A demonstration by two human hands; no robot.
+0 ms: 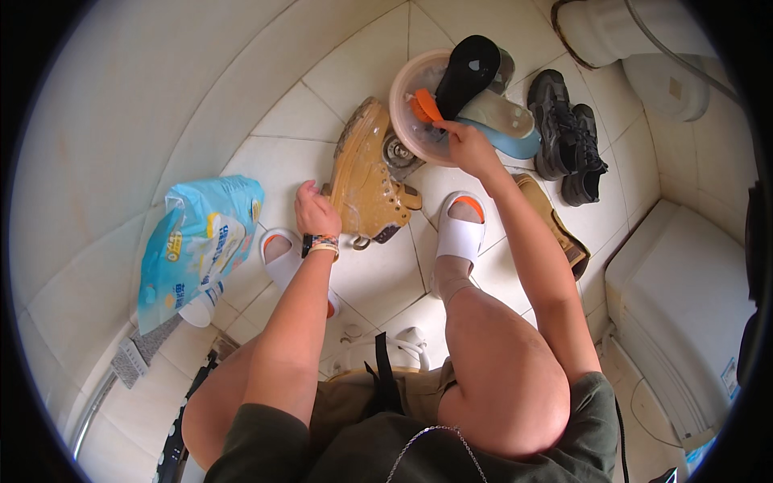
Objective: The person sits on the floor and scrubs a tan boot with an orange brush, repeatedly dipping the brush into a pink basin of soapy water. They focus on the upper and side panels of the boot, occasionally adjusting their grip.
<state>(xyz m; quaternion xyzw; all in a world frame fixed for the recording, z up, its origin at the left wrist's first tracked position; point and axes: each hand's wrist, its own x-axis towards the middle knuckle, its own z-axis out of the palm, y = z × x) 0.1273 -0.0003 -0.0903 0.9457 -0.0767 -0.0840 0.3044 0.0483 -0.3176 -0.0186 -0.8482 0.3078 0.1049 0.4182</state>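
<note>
A tan lace-up boot [362, 175], wet with some foam on it, lies on its side on the tiled floor. My left hand [317, 211] rests against its sole side, fingers bent. My right hand [470, 145] holds the end of an orange scrub brush [426, 107] whose head is inside a pale pink plastic basin [400, 124] with liquid. Across the basin's right rim lie a black insole [474, 63], a grey-green insole [501, 113] and a blue one [510, 142]. A second tan boot [546, 217] lies partly behind my right forearm.
Black lace-up shoes [552, 124] stand right of the basin. A metal floor drain [398, 151] shows between boot and basin. Left are a blue detergent bag [202, 241], a white cup [199, 311] and a grey flat brush or mop head [136, 359]. A white appliance [670, 302] stands right.
</note>
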